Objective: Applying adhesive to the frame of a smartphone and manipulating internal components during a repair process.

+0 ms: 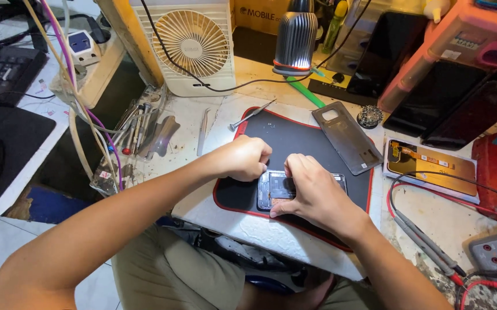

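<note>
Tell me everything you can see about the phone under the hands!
The phone lies flat on a black mat with a red edge. Its back cover is off, so dark and silvery inner parts show, glinting under the light. It is a rectangle lying sideways. The right hand covers its middle and presses on it, thumb along the near edge. The left hand, curled like a fist, touches its top left corner. Its right end peeks out past the knuckles.
</note>
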